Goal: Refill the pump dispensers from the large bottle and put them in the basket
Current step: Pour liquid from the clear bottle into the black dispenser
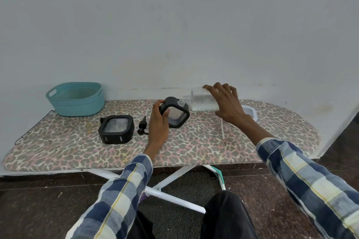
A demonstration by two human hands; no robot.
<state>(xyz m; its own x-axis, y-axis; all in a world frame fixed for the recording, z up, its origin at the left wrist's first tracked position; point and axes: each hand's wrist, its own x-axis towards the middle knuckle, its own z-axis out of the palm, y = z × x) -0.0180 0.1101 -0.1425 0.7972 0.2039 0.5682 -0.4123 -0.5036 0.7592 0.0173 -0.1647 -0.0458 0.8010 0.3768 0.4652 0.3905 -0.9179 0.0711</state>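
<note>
I see the large bottle point(204, 101), clear, tipped nearly flat under my right hand point(226, 101), which grips its body from above, fingers spread and curled over it; its neck points toward my left hand point(158, 122). That hand clamps fingers and thumb round the black frame of the open dispenser point(175, 111), tilted, with its mouth just at the bottle neck. I can't tell if liquid is flowing. Risk as I judge it: neck and mouth aren't clearly lined up, so a slight wobble of either hand would spill onto the ironing board point(194, 147); the bottle is wide and gripped from above only, so it could slip. Just outside my left hand lies the loose pump head point(142, 125), beyond it the second dispenser point(116, 129), flat. Far past that, the teal basket point(75, 99), holding no dispenser that I can see.
</note>
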